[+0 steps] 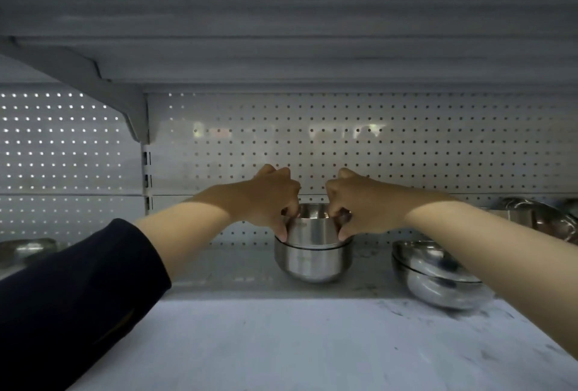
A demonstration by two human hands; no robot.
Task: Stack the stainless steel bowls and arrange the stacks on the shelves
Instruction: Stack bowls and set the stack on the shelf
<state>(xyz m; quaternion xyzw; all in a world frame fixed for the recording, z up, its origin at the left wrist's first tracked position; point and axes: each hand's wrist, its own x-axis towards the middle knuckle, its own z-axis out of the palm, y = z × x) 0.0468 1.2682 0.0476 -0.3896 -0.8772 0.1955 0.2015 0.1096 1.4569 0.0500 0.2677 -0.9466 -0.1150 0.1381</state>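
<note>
A small stack of stainless steel bowls stands mid-shelf against the pegboard back. Its top bowl [312,229] sits nested in a lower bowl [312,265]. My left hand [272,199] pinches the top bowl's left rim, thumb outside and fingers inside. My right hand [356,203] pinches the right rim the same way. A second stack of wider steel bowls [438,281] rests on the shelf [237,271] to the right, under my right forearm.
More steel ware [538,218] lies at the far right by the pegboard [406,146], and a steel piece [25,249] at the far left. The upper shelf [281,30] hangs low overhead, with a bracket [125,102] at left.
</note>
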